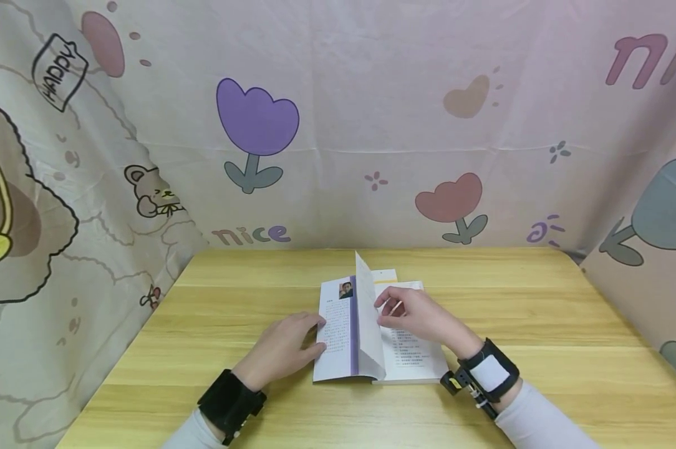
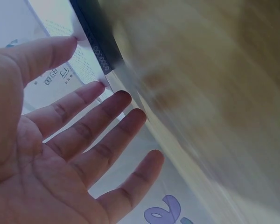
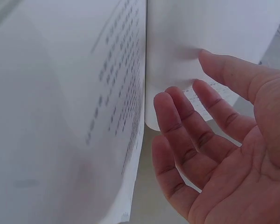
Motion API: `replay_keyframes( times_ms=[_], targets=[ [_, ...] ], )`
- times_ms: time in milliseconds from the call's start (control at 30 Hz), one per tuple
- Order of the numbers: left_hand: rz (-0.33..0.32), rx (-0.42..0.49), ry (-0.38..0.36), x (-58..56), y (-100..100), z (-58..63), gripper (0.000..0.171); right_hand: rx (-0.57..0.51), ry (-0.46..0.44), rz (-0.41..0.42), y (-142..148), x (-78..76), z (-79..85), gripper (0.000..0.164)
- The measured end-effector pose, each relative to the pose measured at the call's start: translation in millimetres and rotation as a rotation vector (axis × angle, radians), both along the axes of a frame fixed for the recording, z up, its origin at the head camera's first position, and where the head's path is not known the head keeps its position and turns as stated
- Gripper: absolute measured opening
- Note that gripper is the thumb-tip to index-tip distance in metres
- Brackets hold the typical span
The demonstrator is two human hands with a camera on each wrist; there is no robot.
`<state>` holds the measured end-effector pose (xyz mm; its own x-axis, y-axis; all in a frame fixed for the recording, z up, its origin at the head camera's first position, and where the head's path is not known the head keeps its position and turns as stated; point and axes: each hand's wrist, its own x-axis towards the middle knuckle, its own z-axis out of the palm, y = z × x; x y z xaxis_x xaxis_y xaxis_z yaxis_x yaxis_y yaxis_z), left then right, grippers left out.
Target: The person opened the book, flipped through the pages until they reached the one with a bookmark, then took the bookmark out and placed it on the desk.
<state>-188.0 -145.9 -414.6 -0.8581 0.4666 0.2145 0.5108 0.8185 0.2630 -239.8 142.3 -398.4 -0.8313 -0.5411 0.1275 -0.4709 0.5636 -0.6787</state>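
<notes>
An open paperback book (image 1: 334, 355) lies on the table, its left side showing printed text, a small portrait photo (image 1: 346, 290) and a purple strip along the fold. One white page (image 1: 368, 330) stands up near the middle, above the printed right-hand page (image 1: 411, 362). My left hand (image 1: 282, 349) has its thumb and index fingertip at the book's left edge; the other fingers extend loosely in the left wrist view. At the raised page, my right hand (image 1: 413, 312) has thumb and index tips against the paper, with relaxed fingers in the right wrist view.
A white piece with a yellow band (image 1: 385, 275) sticks out past the book's top edge. The wooden table (image 1: 248, 280) reaches back to a patterned cloth (image 1: 338, 193), which also hangs at both sides. Each wrist wears a black strap (image 1: 226, 402) with a camera.
</notes>
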Motion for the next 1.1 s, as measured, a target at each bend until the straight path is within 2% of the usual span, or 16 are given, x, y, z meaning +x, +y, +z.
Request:
replay_keyframes(
  times_ms=[533,800,1100],
  targets=[
    [0.034,0.088,-0.033,2.4,-8,4.7,0.046,0.019,0.013,0.023,-18,2.0,-1.4,0.022],
    [0.051,0.111,-0.028,3.5,-11,6.3,0.05,0.064,0.044,-0.007,-26,2.6,-4.0,0.024],
    [0.058,0.126,-0.021,4.5,-15,8.2,0.045,0.111,0.062,-0.012,-31,3.6,-3.2,0.025]
  ],
)
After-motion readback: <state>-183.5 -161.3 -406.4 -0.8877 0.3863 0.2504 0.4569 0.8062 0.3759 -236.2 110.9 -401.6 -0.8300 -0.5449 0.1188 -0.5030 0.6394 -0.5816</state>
